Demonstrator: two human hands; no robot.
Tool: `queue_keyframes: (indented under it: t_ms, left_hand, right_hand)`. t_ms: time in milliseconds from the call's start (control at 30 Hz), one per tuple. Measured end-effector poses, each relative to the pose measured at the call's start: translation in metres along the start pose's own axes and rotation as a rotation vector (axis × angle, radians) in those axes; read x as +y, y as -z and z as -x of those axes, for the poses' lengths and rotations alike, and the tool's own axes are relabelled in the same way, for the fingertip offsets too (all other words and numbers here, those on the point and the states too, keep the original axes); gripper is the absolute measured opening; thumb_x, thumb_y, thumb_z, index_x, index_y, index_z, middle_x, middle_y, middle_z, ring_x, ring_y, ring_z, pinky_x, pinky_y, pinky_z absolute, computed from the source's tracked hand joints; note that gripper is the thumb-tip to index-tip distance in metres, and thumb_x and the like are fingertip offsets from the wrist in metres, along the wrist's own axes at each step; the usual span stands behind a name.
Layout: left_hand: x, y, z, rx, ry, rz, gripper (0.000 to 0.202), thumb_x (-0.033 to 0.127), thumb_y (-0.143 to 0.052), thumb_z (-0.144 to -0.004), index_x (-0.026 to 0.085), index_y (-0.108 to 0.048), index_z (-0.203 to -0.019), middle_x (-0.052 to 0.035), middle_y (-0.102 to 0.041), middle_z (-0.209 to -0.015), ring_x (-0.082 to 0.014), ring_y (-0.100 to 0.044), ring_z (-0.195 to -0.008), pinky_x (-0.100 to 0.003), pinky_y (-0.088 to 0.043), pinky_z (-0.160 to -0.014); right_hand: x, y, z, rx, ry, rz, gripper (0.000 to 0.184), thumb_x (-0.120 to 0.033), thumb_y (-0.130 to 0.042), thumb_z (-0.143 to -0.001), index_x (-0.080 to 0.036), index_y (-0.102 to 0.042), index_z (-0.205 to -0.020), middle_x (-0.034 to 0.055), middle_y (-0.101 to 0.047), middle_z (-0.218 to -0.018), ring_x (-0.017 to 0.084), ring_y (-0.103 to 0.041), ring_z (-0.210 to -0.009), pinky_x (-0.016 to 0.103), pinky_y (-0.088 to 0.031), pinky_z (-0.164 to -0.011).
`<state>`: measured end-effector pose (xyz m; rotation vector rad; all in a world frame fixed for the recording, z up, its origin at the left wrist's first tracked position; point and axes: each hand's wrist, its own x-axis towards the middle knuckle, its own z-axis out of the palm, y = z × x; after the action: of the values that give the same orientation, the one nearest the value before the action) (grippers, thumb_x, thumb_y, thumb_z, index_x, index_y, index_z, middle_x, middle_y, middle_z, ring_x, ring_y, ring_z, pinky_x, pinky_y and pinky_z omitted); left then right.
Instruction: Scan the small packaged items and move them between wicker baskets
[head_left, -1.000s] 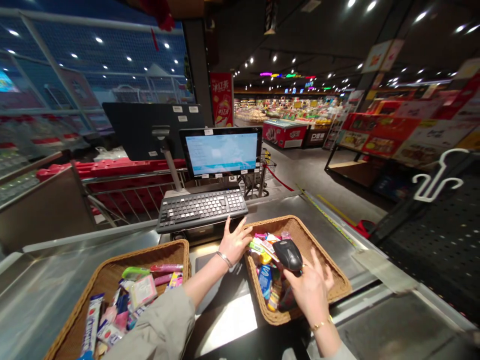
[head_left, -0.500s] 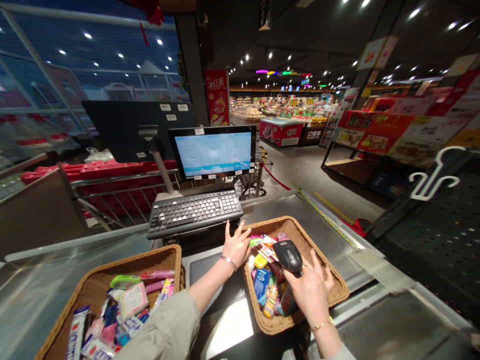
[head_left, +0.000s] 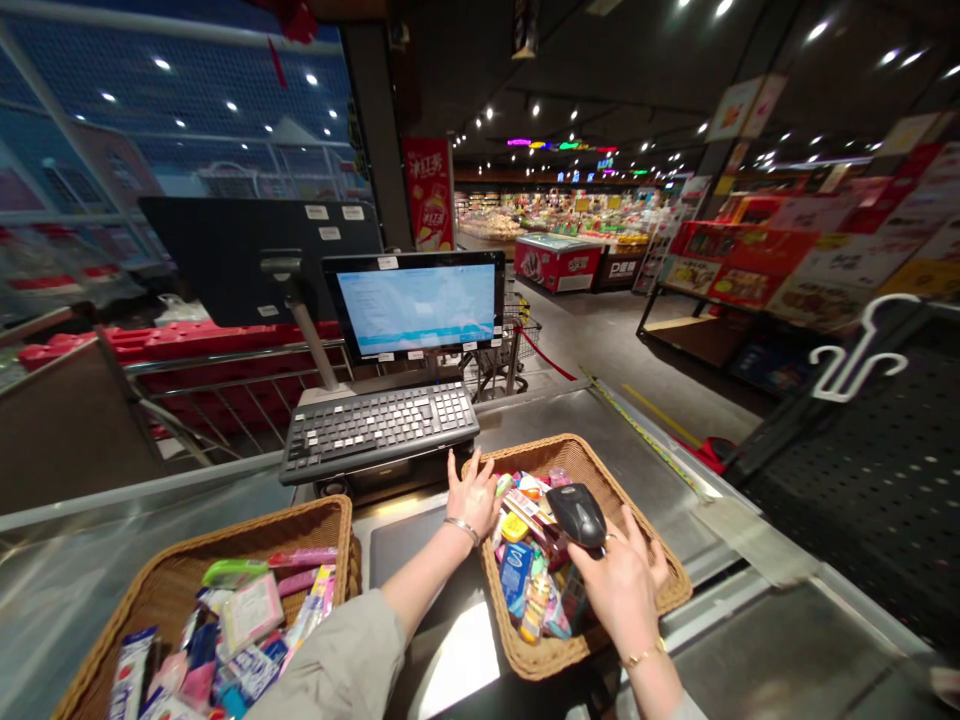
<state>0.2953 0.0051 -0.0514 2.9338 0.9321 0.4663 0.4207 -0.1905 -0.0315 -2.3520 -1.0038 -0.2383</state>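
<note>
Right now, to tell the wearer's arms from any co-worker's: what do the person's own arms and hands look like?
Left arm: a loose grey-green sleeve ending near the elbow, and a thin silver bangle at the wrist of the left hand. The right hand has a fine gold bracelet at its wrist. No gloves.

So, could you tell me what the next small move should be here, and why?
Probably close the left hand on a snack packet in the right wicker basket and lift it to the barcode scanner: that hand rests open at the basket's rim, empty, while the right hand holds the scanner above the packets.
</note>
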Motion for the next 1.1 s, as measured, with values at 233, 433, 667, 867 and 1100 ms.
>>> queue_keyframes:
  t_ms: [233, 433, 667, 867, 1100]
  left_hand:
    - [-0.004, 0.018, 0.007, -0.007, 0.037, -0.014, 0.031, 0.037, -0.055, -0.087, 0.025, -0.068, -0.112, -0.008, -0.057, -0.143, -0.0343, -0.029, -0.146, -0.075, 0.006, -0.114]
    - [-0.012, 0.036, 0.025, 0.043, 0.064, -0.045, 0.036, 0.041, -0.055, -0.088, 0.026, -0.065, -0.119, -0.0066, -0.053, -0.146, -0.0337, -0.028, -0.147, -0.074, 0.003, -0.115]
    - [-0.021, 0.057, 0.059, 0.061, 0.119, -0.051, 0.039, 0.044, -0.059, -0.087, 0.028, -0.064, -0.122, -0.0055, -0.051, -0.148, -0.0334, -0.027, -0.147, -0.075, 0.001, -0.115]
    - [-0.032, 0.072, 0.093, 0.064, 0.184, -0.045, 0.036, 0.046, -0.061, -0.086, 0.029, -0.066, -0.117, -0.0049, -0.05, -0.149, -0.0339, -0.029, -0.146, -0.075, 0.0, -0.116]
    - [-0.05, 0.086, 0.132, 0.091, 0.286, -0.042, 0.036, 0.046, -0.061, -0.086, 0.029, -0.065, -0.117, -0.0041, -0.051, -0.148, -0.0323, -0.03, -0.146, -0.074, -0.003, -0.116]
  right_hand:
    - [-0.007, -0.002, -0.003, 0.015, -0.015, -0.01, 0.04, -0.052, -0.049, -0.081, -0.027, -0.075, -0.099, 0.0057, -0.072, -0.115, 0.029, -0.04, -0.136, 0.053, -0.017, -0.109]
    - [-0.02, -0.006, 0.0, 0.024, -0.006, -0.049, 0.044, -0.056, -0.047, -0.082, -0.026, -0.074, -0.098, 0.0065, -0.072, -0.114, 0.029, -0.042, -0.134, 0.052, -0.016, -0.11]
    - [-0.035, -0.01, 0.007, 0.032, 0.019, -0.059, 0.045, -0.058, -0.047, -0.082, -0.023, -0.075, -0.088, 0.0097, -0.073, -0.114, 0.028, -0.041, -0.136, 0.051, -0.017, -0.111]
    - [-0.053, -0.008, 0.014, 0.008, 0.043, -0.095, 0.044, -0.055, -0.051, -0.079, -0.022, -0.075, -0.094, 0.0116, -0.072, -0.114, 0.029, -0.041, -0.136, 0.052, -0.017, -0.111]
    - [-0.087, -0.002, 0.026, -0.024, 0.136, -0.135, 0.039, -0.051, -0.051, -0.079, -0.023, -0.076, -0.093, 0.0116, -0.071, -0.115, 0.031, -0.041, -0.135, 0.052, -0.018, -0.109]
